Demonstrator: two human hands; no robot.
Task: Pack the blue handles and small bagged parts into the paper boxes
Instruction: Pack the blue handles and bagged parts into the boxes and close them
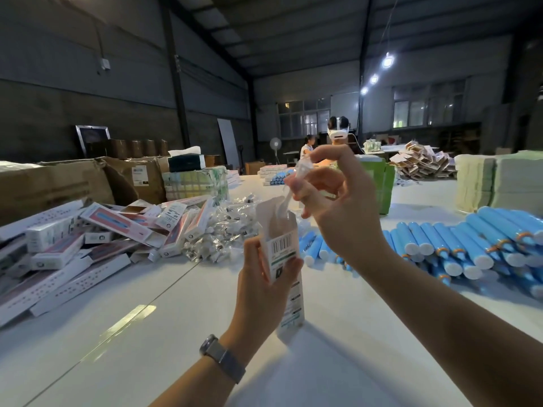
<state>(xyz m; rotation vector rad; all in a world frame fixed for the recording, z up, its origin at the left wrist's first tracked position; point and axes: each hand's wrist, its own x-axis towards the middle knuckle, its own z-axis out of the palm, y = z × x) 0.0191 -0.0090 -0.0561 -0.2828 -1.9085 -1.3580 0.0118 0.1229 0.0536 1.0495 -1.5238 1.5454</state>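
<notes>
white paper box [281,254] upright in left hand [261,286], fingers wrapped round its lower half, top flap open, barcode label facing camera. right hand [338,207] above it pinches a small clear bagged part [293,183] between fingertips, bag's lower end at the box mouth. blue handles [458,245] lie in rows on the white table [176,348] to the right. pile of paper boxes [88,239] on the left, heap of bagged parts [226,230] beside it. watch [221,358] on left wrist. cardboard cartons [73,180] behind.
</notes>
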